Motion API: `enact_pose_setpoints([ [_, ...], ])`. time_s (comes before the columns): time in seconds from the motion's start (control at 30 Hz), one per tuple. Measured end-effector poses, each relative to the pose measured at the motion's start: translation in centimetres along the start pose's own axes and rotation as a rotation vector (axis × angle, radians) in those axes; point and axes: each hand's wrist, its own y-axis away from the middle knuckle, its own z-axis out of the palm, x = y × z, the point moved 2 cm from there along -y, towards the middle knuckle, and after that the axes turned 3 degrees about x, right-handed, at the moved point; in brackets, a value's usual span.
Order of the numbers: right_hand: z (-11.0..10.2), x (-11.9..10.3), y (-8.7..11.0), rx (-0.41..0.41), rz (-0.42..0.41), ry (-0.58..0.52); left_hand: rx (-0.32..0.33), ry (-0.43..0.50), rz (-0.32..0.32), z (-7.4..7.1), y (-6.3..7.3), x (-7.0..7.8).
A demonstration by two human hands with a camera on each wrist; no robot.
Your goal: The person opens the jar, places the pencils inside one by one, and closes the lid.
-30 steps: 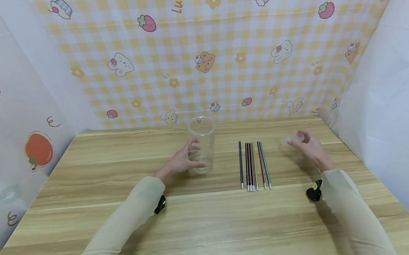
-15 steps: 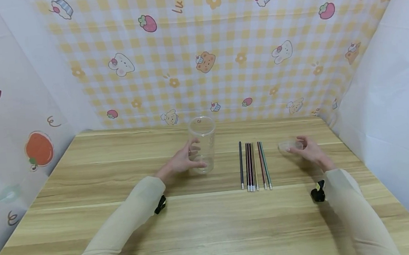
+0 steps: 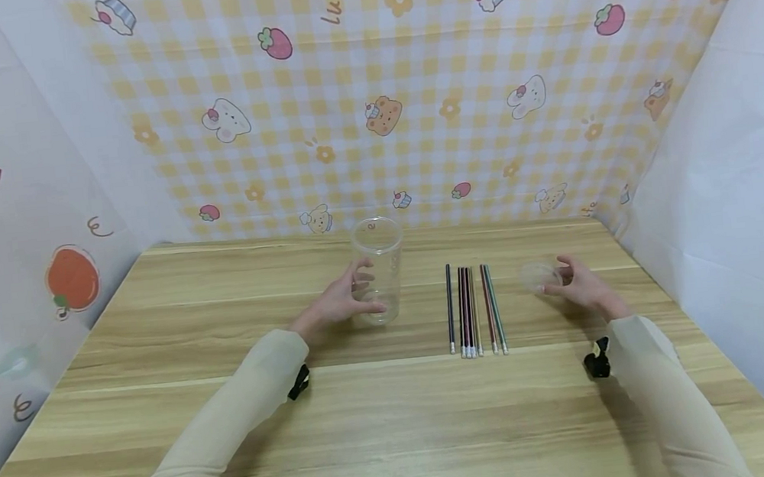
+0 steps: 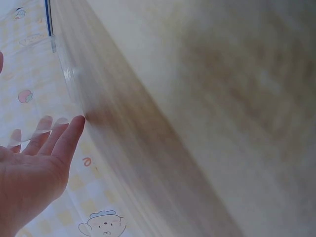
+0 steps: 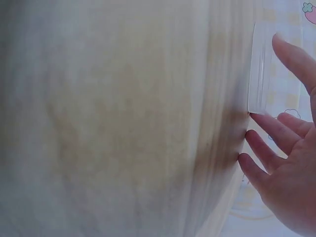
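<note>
A tall clear plastic jar (image 3: 388, 265) stands upright with its mouth uncovered at the back middle of the table. My left hand (image 3: 338, 301) grips its lower half from the left, thumb in front and fingers curled behind. In the left wrist view, the fingers (image 4: 68, 138) show at the see-through wall. Off to the right, a round clear lid (image 3: 536, 277) lies on the wood. Beside it is my right hand (image 3: 585, 286); in the right wrist view its thumb stands apart from the lid (image 5: 258, 69) and the fingers are spread loosely, one fingertip right at the edge.
Several pencils (image 3: 468, 311) lie side by side between jar and lid, eraser ends toward me. A checked cloth (image 3: 314, 107) hangs behind the wooden table (image 3: 401, 436), with white sheets (image 3: 730, 120) along the sides. Each wrist carries a black device (image 3: 597, 358).
My right hand has lowered the lid to the table, moving slightly toward me, and its fingers have let go. The left hand and the jar have not moved.
</note>
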Motion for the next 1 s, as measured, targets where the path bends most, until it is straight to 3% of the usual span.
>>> enact_pose_setpoints([
  [0.27,-0.3,-0.3,0.2,0.054,-0.027,-0.052,-0.013,0.013,-0.008,-0.1,0.1,0.3],
  [0.43,-0.5,-1.8,0.4,0.146,-0.060,-0.074,-0.039,0.022,-0.014,-0.3,1.2,2.1],
  [0.57,-0.2,-3.7,0.5,0.170,-0.065,-0.160,-0.049,-0.007,-0.017,-0.3,1.8,3.1],
  [0.73,0.9,-5.7,0.5,0.108,-0.056,-0.324,-0.048,0.013,-0.015,-0.3,1.9,3.1],
  [0.87,2.0,-6.4,0.4,0.001,0.008,-0.508,-0.048,0.036,-0.020,-0.3,1.7,2.8],
  [1.0,3.0,-6.8,0.4,-0.096,0.034,-0.593,-0.049,0.049,-0.024,-0.3,1.9,3.1],
])
